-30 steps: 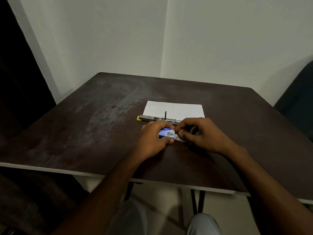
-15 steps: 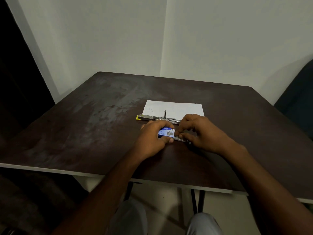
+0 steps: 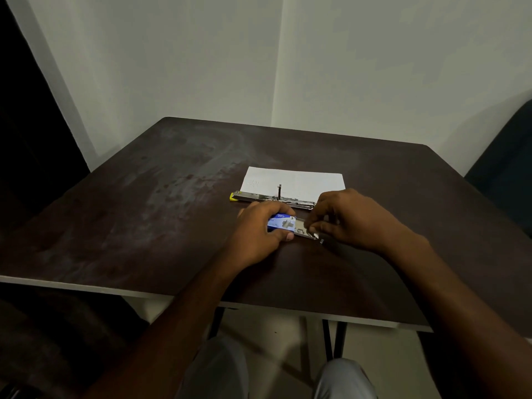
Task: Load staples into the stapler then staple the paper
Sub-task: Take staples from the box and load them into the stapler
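Note:
A small blue staple box (image 3: 280, 223) lies on the dark table (image 3: 144, 226), and my left hand (image 3: 260, 231) grips its sleeve. Its grey inner tray (image 3: 305, 233) sticks out to the right, where the fingertips of my right hand (image 3: 354, 220) pinch at the staples inside. Whether a strip is lifted I cannot tell. Just behind my hands the stapler (image 3: 270, 197) lies opened out flat, metal with a yellow tip at its left end. White paper (image 3: 293, 182) lies behind the stapler.
The table's near edge (image 3: 172, 296) runs above my knees. A dark chair (image 3: 506, 156) stands at the right, beside the table's right edge. White walls meet in a corner behind the table.
My right fingers have worked a little farther right along the pulled-out tray, which now shows more. My left hand stays on the box.

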